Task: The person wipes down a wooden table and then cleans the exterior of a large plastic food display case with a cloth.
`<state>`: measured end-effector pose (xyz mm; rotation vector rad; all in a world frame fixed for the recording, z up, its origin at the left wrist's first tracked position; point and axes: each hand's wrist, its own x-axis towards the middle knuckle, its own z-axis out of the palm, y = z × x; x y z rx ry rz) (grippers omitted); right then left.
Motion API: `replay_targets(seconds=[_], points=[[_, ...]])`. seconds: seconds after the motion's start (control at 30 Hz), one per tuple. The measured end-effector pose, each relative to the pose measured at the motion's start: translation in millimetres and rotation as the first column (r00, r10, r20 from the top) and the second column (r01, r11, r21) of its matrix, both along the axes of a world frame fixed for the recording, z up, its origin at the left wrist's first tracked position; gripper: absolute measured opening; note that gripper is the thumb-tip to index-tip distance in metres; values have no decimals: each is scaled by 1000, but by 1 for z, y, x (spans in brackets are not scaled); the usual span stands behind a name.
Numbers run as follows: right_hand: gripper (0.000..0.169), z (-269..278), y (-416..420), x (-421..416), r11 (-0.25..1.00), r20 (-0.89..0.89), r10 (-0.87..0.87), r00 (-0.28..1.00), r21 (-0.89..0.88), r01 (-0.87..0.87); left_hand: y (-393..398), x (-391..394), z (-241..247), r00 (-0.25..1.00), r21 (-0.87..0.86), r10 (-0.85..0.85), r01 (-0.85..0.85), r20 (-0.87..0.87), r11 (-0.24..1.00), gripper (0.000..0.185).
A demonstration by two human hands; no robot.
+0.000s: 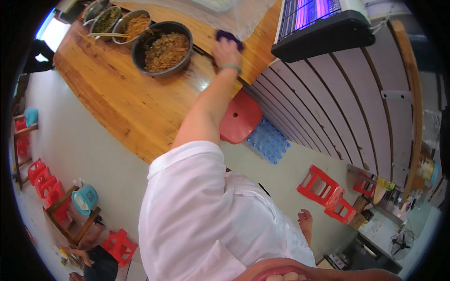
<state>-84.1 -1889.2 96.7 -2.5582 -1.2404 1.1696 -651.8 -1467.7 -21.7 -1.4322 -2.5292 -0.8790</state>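
My left hand (227, 52), with a pale green bangle at the wrist, presses a dark purple cloth (228, 36) on the wooden counter (123, 102). The arm reaches out straight in a white sleeve. Left of this hand stands a dark pot (162, 73) of brownish chopped food. Beyond it are a metal bowl of orange shredded food (136, 27), with chopsticks (105, 34) near its rim, and a bowl of dark green food (107, 20). My right hand (305, 218) hangs low beside my body, fingers loosely bent, holding nothing visible.
A lit insect-killer lamp (323, 37) juts out above a slatted partition (334, 102). Below are a red stool (240, 117) and a pack of bottles (269, 140). More red stools (320, 186) stand at right. A seated person (100, 263) is at lower left.
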Motion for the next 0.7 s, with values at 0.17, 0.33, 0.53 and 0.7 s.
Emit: replay_targets(seconds=[0.17,0.33,0.53,0.7], points=[[29,-44,8,33,969,30,233,972,72,-235,-92,81,24,847,-241,-517,531,124,812,20],[28,-94,33,63,933,-31,346,938,120,-340,-239,87,33,642,-92,-667,743,378,663,24],[28,-163,48,84,757,-31,624,781,274,-594,-444,47,39,657,-354,-12,421,753,835,27],[27,-186,49,62,770,-190,634,750,244,-590,-586,24,26,801,-397,217,29,559,917,27]])
